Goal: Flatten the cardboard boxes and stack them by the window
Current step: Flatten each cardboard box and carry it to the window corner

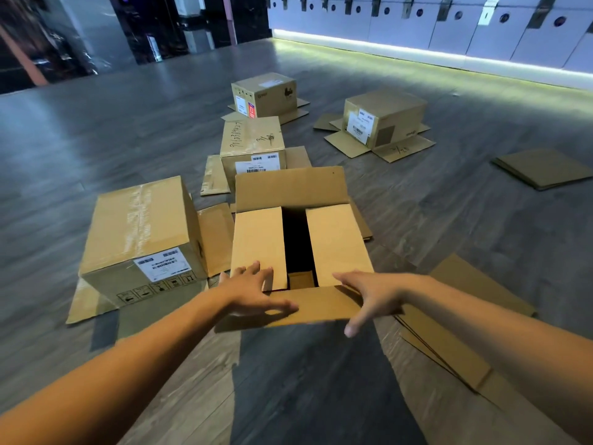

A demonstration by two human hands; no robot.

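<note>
Cardboard box [301, 239], open-topped on the floor right before us among other boxes, has our left hand [253, 292] and right hand [369, 297] spread flat on its near flap [317, 305], so we should press evenly outward.

Open-topped cardboard box [337, 239] among upturned boxes [141, 232]

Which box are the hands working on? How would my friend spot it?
On the grey wooden floor, find the box nearest the person, right of the big taped box. This open box is touched by the left hand and right hand. Only its top gapes open, dark inside.
</note>
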